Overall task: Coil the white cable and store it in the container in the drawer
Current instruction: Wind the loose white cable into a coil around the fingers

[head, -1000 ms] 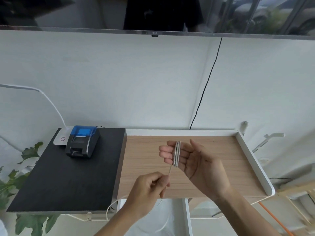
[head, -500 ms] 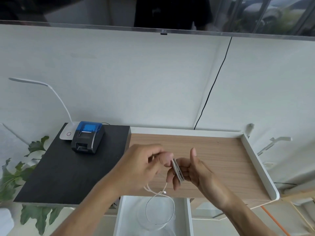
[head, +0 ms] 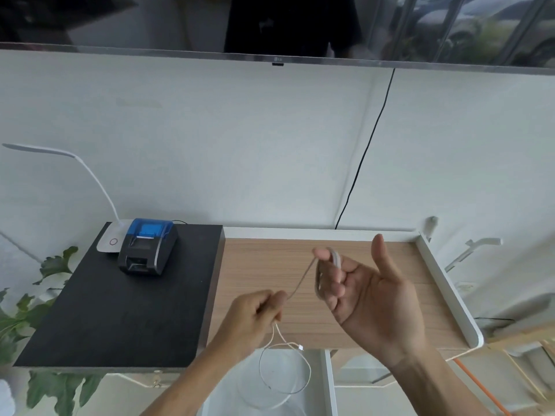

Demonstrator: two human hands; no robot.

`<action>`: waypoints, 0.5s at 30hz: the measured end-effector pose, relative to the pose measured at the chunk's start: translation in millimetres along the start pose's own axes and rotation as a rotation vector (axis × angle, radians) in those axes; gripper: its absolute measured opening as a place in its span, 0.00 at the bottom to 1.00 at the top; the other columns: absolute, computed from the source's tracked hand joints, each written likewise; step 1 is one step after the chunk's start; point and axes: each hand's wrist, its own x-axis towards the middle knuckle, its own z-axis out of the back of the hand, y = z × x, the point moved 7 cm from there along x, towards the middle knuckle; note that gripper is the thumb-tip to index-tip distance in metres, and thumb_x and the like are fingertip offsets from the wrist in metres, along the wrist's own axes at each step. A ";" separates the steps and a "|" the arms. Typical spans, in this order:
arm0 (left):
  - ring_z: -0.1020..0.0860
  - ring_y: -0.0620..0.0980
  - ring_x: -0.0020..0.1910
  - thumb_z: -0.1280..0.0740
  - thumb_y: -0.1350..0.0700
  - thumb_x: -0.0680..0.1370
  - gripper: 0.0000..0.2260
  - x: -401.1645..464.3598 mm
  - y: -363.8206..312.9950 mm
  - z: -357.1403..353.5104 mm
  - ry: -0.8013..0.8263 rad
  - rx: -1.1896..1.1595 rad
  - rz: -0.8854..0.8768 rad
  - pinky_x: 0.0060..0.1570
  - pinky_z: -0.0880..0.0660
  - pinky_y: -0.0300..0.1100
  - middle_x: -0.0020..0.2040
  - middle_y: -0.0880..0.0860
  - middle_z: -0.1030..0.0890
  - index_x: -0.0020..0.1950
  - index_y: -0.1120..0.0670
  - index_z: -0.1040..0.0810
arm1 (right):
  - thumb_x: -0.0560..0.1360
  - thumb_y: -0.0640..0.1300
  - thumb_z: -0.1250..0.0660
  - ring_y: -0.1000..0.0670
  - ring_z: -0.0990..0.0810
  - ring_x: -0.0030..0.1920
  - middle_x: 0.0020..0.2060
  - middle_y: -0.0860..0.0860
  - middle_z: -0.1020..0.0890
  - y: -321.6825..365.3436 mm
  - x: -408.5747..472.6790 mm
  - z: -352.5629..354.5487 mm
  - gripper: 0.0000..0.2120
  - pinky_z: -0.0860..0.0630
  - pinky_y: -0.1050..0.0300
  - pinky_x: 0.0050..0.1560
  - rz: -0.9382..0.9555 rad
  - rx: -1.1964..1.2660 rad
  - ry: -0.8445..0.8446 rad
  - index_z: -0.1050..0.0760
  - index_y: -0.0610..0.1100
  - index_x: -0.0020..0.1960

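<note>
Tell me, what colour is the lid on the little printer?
Blue lid on a black printer, seen in head view.

The white cable [head: 301, 283] between your left hand [head: 255, 312] and your right hand [head: 371, 298] has a smooth, matt, plastic-looking sheath. Behind both hands the tray [head: 264, 265] shows pale, matt wood grain, edged by a smooth white rim. Left of your left hand lies a matt black board [head: 120, 301]. The printer [head: 147, 249] on it is black plastic with a glossy, translucent blue lid. Below your hands, the container [head: 270, 397] is clear plastic.
</note>
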 end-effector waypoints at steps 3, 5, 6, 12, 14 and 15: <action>0.29 0.44 0.29 0.37 0.37 0.81 0.21 -30.1 7.9 -18.8 0.089 0.042 -0.018 0.36 0.30 0.41 0.28 0.45 0.27 0.34 0.47 0.23 | 0.83 0.67 0.46 0.43 0.16 0.50 0.50 0.39 0.17 29.0 5.4 10.8 0.42 0.16 0.52 0.55 0.161 0.000 -0.098 0.25 0.28 0.69; 0.34 0.42 0.27 0.37 0.37 0.82 0.20 -48.9 -4.5 -24.0 0.148 0.066 -0.058 0.33 0.35 0.40 0.26 0.44 0.30 0.34 0.45 0.23 | 0.83 0.68 0.47 0.38 0.15 0.57 0.57 0.35 0.16 41.8 11.2 17.9 0.43 0.17 0.47 0.63 0.218 -0.138 -0.178 0.27 0.27 0.71; 0.34 0.41 0.26 0.37 0.37 0.82 0.20 -55.8 -15.2 -23.1 0.163 0.072 -0.085 0.32 0.36 0.38 0.25 0.43 0.30 0.35 0.44 0.22 | 0.83 0.68 0.48 0.37 0.15 0.59 0.59 0.34 0.16 43.8 14.7 21.7 0.44 0.19 0.45 0.66 0.230 -0.239 -0.223 0.28 0.27 0.71; 0.26 0.41 0.31 0.34 0.42 0.85 0.17 -76.3 -98.8 -7.5 0.248 0.304 -0.314 0.35 0.35 0.29 0.32 0.41 0.22 0.43 0.50 0.17 | 0.80 0.68 0.51 0.34 0.18 0.66 0.64 0.32 0.16 21.2 30.3 40.4 0.44 0.29 0.39 0.73 0.159 -0.508 -0.297 0.31 0.29 0.73; 0.28 0.46 0.33 0.34 0.43 0.85 0.16 -78.9 -120.5 0.8 0.264 0.306 -0.351 0.35 0.36 0.32 0.35 0.48 0.21 0.45 0.51 0.18 | 0.80 0.69 0.53 0.34 0.17 0.65 0.63 0.32 0.16 12.4 31.5 42.9 0.45 0.27 0.40 0.72 0.103 -0.667 -0.327 0.31 0.30 0.73; 0.28 0.49 0.34 0.35 0.44 0.85 0.15 -77.2 -129.3 7.3 0.258 0.301 -0.363 0.35 0.36 0.33 0.36 0.50 0.21 0.45 0.51 0.18 | 0.80 0.70 0.54 0.35 0.16 0.63 0.62 0.32 0.16 6.7 29.9 45.2 0.45 0.25 0.41 0.70 0.064 -0.760 -0.335 0.30 0.31 0.73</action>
